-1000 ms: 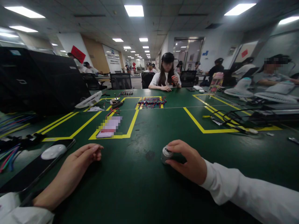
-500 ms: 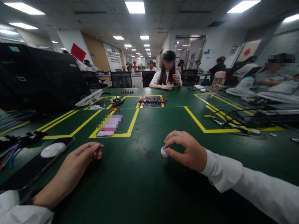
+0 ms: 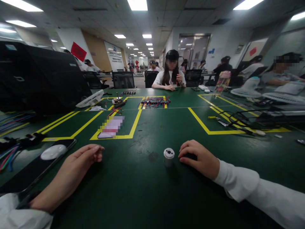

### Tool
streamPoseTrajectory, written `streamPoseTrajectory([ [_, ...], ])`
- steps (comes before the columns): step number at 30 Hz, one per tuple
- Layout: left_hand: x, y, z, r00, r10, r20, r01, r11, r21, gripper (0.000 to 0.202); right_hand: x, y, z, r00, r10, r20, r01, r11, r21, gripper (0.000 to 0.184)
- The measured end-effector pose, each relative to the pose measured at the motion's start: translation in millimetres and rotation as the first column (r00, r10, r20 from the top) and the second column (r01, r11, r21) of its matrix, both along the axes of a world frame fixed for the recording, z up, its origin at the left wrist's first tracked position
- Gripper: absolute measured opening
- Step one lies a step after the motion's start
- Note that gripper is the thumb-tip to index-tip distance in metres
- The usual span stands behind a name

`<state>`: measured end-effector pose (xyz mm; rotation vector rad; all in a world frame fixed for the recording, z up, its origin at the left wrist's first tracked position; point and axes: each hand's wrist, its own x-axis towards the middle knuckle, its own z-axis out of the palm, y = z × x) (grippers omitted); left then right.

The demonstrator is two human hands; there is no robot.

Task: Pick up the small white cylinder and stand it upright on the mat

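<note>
A small silver metal cylinder (image 3: 169,156) stands upright on the green tabletop (image 3: 138,194). Its pale round top has a few dark holes. Just to its right is my right hand (image 3: 199,159), apart from the cylinder, with curved fingers, a gap between them and the thumb, and nothing in its grasp. On the other side, my left hand (image 3: 83,157) rests near the table with its fingers curled in and the thumb against them. I see no object in it.
Left of my left hand lies a dark phone (image 3: 30,168) with a white mouse-like oval (image 3: 53,152) on it. Another phone (image 3: 111,126) lies inside yellow tape. Farther back are bundled coloured wires (image 3: 156,101). Black cables (image 3: 234,119) lie at right. A person (image 3: 170,76) sits opposite.
My right hand has let go of the cylinder's top and moved right, its fingers now apart from it. The cylinder stays standing. My left hand is nearly unchanged.
</note>
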<state>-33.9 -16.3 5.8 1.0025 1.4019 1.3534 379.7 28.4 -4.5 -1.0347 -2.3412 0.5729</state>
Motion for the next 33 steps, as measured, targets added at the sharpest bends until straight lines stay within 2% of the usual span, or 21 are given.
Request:
streamPoseTrajectory([
  [6, -1.8, 0.1, 0.1, 1.000, 0.009, 0.004, -0.009, 1.000, -0.010, 0.018, -3.3, -1.3, 5.4, 1.000, -0.013, -0.024, 0.012, 0.999, -0.036, 0.016],
  [11, -1.7, 0.9, -0.4, 1.000, -0.002, 0.002, 0.002, 1.000, -0.012, 0.018, -1.5, 5.6, 11.0, 0.989, 0.007, -0.146, -0.032, 0.984, -0.173, 0.035],
  [14, 1.5, 0.3, 2.3, 1.000, 0.003, -0.009, -0.003, 1.000, -0.001, 0.019, 0.0, 7.4, 11.5, 0.987, -0.026, -0.157, -0.007, 0.979, -0.206, 0.040],
  [16, 3.9, 0.2, 4.1, 1.000, 0.019, -0.019, -0.019, 1.000, 0.003, 0.020, -0.8, 4.8, 10.6, 0.984, -0.070, -0.166, 0.044, 0.986, -0.158, 0.035],
  [18, 5.2, 0.5, 4.8, 0.999, 0.026, -0.032, -0.026, 1.000, 0.004, 0.021, -5.5, -1.0, 9.2, 0.980, -0.085, -0.181, 0.081, 0.996, -0.033, 0.035],
  [21, 4.6, 1.1, 3.6, 0.999, 0.009, -0.046, -0.009, 1.000, 0.013, 0.020, -21.7, -11.7, 7.1, 0.990, -0.015, -0.137, 0.037, 0.986, 0.163, 0.065],
  [22, 4.0, 1.1, 3.1, 0.999, 0.003, -0.047, -0.002, 1.000, 0.012, 0.020, -28.6, -14.5, 6.7, 0.993, 0.013, -0.116, 0.009, 0.982, 0.190, 0.068],
  [26, 2.6, 0.2, 2.8, 1.000, 0.008, -0.021, -0.009, 1.000, -0.008, 0.019, -44.9, -15.1, 8.5, 0.981, 0.082, -0.174, -0.046, 0.978, 0.203, 0.043],
  [29, 2.8, -1.0, 4.2, 1.000, 0.020, 0.003, -0.020, 1.000, 0.000, 0.019, -25.2, -5.1, 9.4, 0.961, -0.001, -0.277, 0.058, 0.979, 0.195, 0.042],
  [31, 3.1, -1.7, 4.8, 1.000, 0.018, 0.003, -0.018, 1.000, 0.007, 0.019, 7.3, 3.2, 6.3, 0.939, -0.113, -0.325, 0.187, 0.961, 0.205, 0.049],
  [33, 3.2, -2.1, 5.1, 1.000, 0.015, 0.002, -0.016, 1.000, 0.006, 0.019, 52.2, 9.7, 0.4, 0.906, -0.231, -0.354, 0.327, 0.914, 0.241, 0.054],
])
